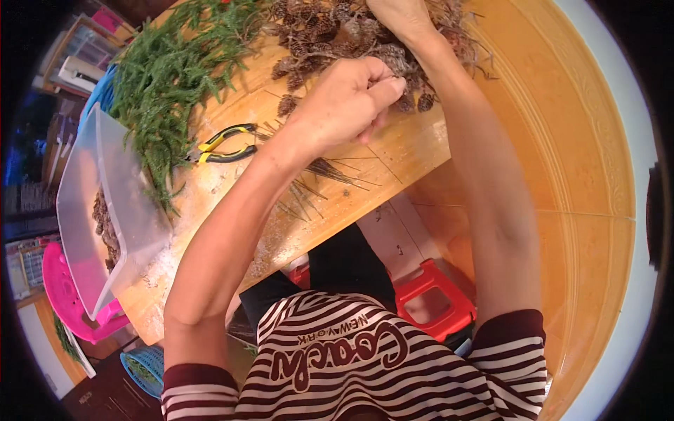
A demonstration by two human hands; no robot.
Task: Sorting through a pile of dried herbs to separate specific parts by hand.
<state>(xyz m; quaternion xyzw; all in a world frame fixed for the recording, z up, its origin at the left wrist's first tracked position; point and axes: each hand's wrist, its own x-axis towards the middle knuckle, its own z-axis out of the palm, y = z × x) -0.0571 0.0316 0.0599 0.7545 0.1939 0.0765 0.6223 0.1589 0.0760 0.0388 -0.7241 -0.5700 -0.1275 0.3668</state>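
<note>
Pinecones [330, 31], brown and scaly, left heaped

The cones were piled on the far side of the yellow-brown wooden table [411, 137]. The left hand [357, 98] was curled, thumb pressed to forefinger; whether anything was pinched could not be told. The right hand [401, 15] was partly cut off, its grip hidden. Thin, dark, wiry stems [330, 172] were strewn nearer. No finished piece was seen, so much work was judged left.

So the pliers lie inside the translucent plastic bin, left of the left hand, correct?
Not quite: the pliers lie on the wooden table, outside the translucent plastic bin, as the head view shows. They are left of the left hand.
</note>
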